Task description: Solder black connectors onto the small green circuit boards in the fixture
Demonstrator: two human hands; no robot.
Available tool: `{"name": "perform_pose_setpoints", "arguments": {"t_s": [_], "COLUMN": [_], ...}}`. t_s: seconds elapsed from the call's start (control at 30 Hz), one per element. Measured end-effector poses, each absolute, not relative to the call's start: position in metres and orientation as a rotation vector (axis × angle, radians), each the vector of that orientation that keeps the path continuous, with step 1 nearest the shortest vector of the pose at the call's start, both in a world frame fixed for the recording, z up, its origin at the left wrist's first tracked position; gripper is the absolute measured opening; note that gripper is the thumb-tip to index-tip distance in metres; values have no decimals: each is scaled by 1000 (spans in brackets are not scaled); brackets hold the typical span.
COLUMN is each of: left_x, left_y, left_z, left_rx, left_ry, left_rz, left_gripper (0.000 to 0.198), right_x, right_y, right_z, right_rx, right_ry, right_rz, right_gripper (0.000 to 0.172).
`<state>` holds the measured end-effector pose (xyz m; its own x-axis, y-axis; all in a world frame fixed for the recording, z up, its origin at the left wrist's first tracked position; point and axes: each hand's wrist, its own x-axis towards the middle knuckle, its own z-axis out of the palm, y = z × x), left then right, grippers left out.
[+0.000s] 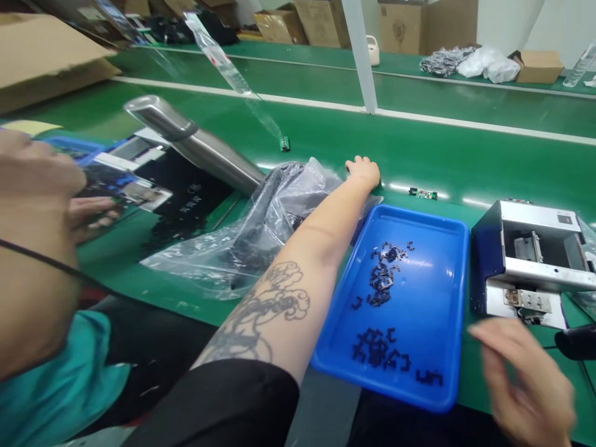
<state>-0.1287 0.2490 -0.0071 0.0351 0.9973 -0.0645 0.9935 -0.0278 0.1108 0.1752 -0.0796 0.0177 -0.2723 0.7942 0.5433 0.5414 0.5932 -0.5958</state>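
My left hand reaches far out over the green belt, just past a crumpled clear plastic bag. Its fingers are curled down, and what they hold, if anything, is hidden. My tattooed forearm lies across the bag's right edge. My right hand hovers at the lower right with fingers spread and empty, blurred by motion. It is near the front right corner of a blue tray that holds several small dark clips. A metal-and-blue machine stands just right of the tray.
A co-worker in teal sits close on my left, one hand on blue-and-white packets. A grey metal lever slants over a black fixture. Small green circuit boards lie on the belt. Cartons and bags line the far side.
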Motion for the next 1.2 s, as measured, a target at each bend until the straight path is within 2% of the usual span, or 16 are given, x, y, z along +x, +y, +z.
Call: {"name": "perform_pose_setpoints", "arguments": {"t_s": [0.13, 0.33, 0.5, 0.63, 0.87, 0.93, 1.07, 1.2], "left_x": [-125, -92, -55, -37, -24, -22, -19, -17], "left_y": [249, 209, 138, 91, 57, 51, 40, 29], "left_z": [-6, 13, 22, 20, 14, 15, 23, 30], "left_rx": [2068, 2206, 2194, 2007, 1803, 1812, 1883, 1927], "left_ry": [2195, 2103, 1751, 1475, 1310, 1241, 1033, 884], "left_rz": [30, 292, 832, 901, 688, 634, 535, 534], "left_gripper": [48, 40, 30, 22, 22, 21, 8, 12], "right_x": [132, 100, 89, 80, 76, 87, 128, 170], "right_y": [-63, -57, -56, -51, -54, -53, -55, -68], "right_z": [8, -9, -5, -1, -4, -1, 17, 29], "right_rx": [-970, -992, -1059, -1133, -1255, -1191, -1014, -1027], "right_ry": [-2428, -2806, -2977, -3014, -2818, -2694, -2369, -1790], "right_rz": [454, 511, 599, 683, 805, 874, 984, 1025], "right_gripper": [21, 15, 8, 12, 24, 23, 19, 10]}}
